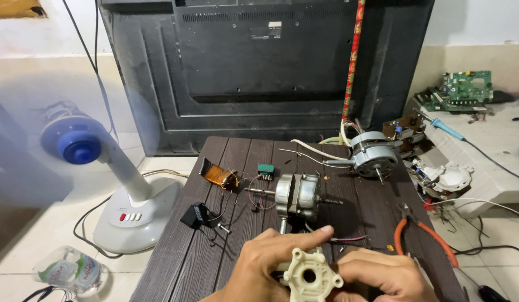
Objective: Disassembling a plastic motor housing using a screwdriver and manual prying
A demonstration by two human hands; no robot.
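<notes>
Both hands low at the near edge of the dark slatted bench [175, 251]. Left hand [265, 263] and right hand [379, 274] share one cream plastic hub [310, 275], round with lobed edges and a centre hole; each grip is closed on it, left thumb lying across the top. Just behind the hands a bare fan motor [296, 196] lies on its side, shaft out both ends. A second motor [374, 155] with white leads sits at the far right corner. Orange-handled pliers [421, 229] lie right of the hands. Black capacitor [196, 215] and a copper coil [217, 174] sit left. A standing fan [102, 168] is on the floor, a big TV back panel [259, 72] leaning behind.
</notes>
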